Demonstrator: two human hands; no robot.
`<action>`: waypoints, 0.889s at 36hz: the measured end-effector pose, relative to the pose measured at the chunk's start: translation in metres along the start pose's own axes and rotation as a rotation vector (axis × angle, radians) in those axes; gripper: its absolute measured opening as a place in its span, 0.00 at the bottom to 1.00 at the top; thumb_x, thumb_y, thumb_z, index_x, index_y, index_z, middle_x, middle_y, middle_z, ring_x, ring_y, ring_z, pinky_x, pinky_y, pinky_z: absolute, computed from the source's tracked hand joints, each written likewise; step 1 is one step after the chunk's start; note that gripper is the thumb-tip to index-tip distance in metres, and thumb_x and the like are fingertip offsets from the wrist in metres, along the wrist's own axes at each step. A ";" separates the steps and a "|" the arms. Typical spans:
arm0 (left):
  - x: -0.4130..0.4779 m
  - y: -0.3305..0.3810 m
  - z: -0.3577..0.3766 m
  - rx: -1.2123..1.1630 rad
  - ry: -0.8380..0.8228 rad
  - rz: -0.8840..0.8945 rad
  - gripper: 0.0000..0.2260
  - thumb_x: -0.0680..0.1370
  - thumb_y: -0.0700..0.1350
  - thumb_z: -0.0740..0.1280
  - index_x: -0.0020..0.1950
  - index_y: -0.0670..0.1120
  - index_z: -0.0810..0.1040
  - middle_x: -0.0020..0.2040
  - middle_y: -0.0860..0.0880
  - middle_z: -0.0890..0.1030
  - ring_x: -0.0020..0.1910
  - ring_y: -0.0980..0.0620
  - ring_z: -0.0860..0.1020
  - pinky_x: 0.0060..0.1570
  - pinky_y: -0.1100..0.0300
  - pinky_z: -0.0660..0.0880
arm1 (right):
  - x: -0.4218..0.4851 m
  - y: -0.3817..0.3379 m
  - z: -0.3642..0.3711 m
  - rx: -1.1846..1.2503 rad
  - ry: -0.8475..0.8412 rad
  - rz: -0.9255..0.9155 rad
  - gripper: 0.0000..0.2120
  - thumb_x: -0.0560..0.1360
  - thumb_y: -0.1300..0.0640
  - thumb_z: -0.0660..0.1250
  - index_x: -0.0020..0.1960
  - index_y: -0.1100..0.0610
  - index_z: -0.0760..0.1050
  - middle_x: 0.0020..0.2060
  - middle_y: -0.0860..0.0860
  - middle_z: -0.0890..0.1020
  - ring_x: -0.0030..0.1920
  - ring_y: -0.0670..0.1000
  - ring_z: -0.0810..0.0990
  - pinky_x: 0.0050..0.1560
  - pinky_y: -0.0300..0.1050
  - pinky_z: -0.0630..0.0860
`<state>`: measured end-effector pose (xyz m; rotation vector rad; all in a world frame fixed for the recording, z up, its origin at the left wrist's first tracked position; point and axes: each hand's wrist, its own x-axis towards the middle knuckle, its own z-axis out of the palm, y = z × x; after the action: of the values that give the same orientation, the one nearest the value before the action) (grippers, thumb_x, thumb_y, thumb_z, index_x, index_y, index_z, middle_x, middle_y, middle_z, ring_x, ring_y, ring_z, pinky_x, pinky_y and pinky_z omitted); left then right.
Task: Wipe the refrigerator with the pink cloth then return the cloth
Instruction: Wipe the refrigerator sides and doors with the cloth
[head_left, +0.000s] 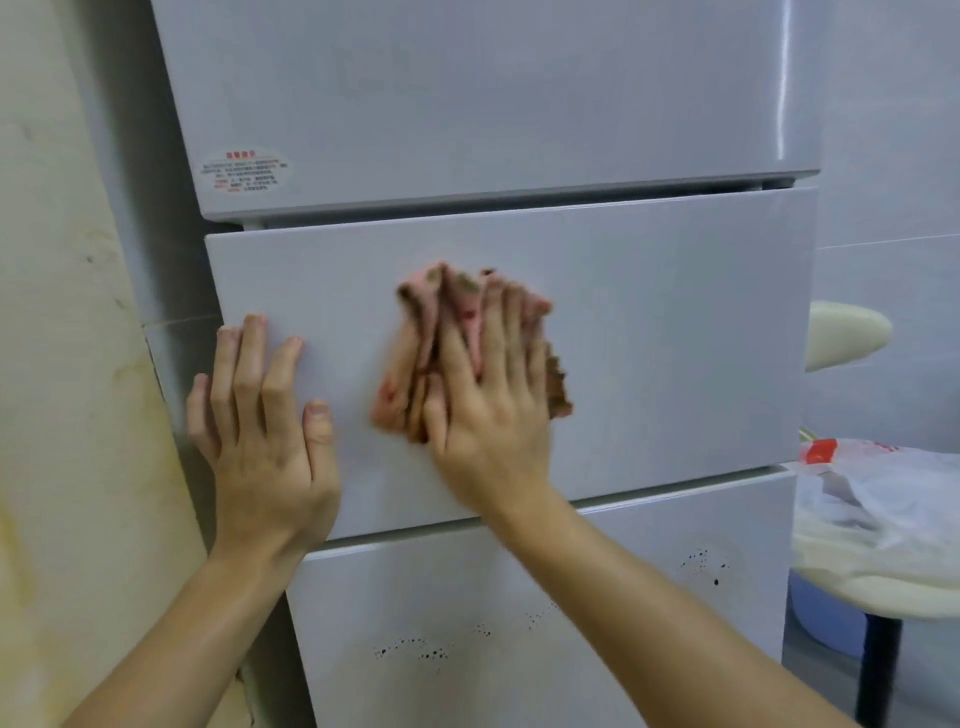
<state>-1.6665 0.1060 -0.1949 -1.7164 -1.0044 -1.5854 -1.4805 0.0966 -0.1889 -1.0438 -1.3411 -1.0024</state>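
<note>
Grey refrigerator (649, 322), stained wall (67, 364) beside it. The right hand (493, 415) presses the pink cloth (415, 353) flat-fingered, the left hand (265, 431) braces open-palmed — bunched, the cloth may slip free or miss the dark specks (415, 649) below.

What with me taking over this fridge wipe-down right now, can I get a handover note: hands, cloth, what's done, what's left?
Left hand: open, flat on the left part of the refrigerator's middle drawer front, holding nothing.
Right hand: straight fingers press the pink cloth against the centre of that same front.
Done: wiping is under way on the middle front; how much is covered cannot be told.
Left: the lower door shows dark specks; check the upper door too. Then return the cloth; its place is not in view.
</note>
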 end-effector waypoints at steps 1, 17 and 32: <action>0.000 0.000 0.000 0.003 0.004 0.000 0.24 0.82 0.44 0.57 0.79 0.43 0.65 0.83 0.42 0.61 0.84 0.43 0.54 0.80 0.43 0.47 | -0.013 -0.006 0.000 0.007 -0.035 -0.046 0.26 0.85 0.52 0.54 0.82 0.58 0.63 0.81 0.65 0.61 0.83 0.65 0.56 0.82 0.65 0.54; -0.002 0.006 0.004 0.002 -0.020 -0.034 0.25 0.83 0.45 0.56 0.80 0.42 0.63 0.84 0.42 0.57 0.85 0.43 0.51 0.81 0.40 0.47 | -0.069 0.124 -0.062 0.016 0.029 0.604 0.31 0.85 0.48 0.46 0.85 0.59 0.47 0.85 0.57 0.48 0.85 0.58 0.46 0.84 0.61 0.41; 0.004 -0.015 -0.002 -0.056 -0.041 0.076 0.24 0.84 0.43 0.55 0.80 0.41 0.64 0.84 0.42 0.60 0.84 0.42 0.53 0.82 0.43 0.54 | 0.011 0.087 -0.032 -0.059 0.201 0.610 0.29 0.86 0.52 0.48 0.85 0.61 0.53 0.83 0.65 0.52 0.84 0.66 0.48 0.83 0.62 0.41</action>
<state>-1.6801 0.1131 -0.1916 -1.8106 -0.9114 -1.5494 -1.3881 0.0875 -0.1777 -1.2562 -0.7564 -0.6625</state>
